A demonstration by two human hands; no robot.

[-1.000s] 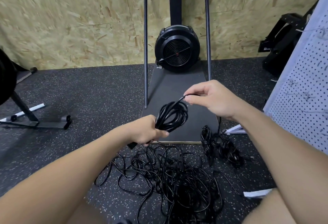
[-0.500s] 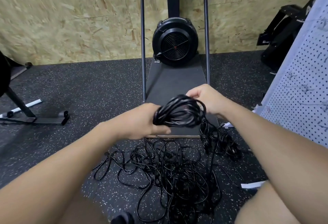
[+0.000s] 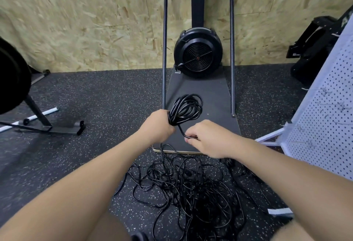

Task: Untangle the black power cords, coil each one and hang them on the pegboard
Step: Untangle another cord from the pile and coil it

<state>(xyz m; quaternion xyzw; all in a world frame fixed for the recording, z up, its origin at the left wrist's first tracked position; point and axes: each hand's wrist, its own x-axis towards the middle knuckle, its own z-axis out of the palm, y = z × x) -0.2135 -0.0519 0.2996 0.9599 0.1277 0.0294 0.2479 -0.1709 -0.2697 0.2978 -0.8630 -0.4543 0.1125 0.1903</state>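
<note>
My left hand (image 3: 159, 126) grips the coiled cord (image 3: 186, 110) above the platform (image 3: 214, 95), loops now standing upright, while my right hand (image 3: 207, 139), dropped from above the coil a second ago, pinches its loose tail (image 3: 184, 133); the wrap looks nearly closed, with the tangled cords (image 3: 183, 185) on the floor and the pegboard (image 3: 322, 118) waiting at right

No readable text anywhere right now. Only candidate: pale letter fragment, maybe an "A", on the black equipment (image 3: 313, 38) at far right edge, cut off by the pegboard (image 3: 324, 107), too partial to read. Small light tag lower on the same equipment, too blurry. Fan housing (image 3: 198, 57) shows no legible brand, just a red dot at the hub. Cords, floor, wall: no labels or nos. seen.
</note>
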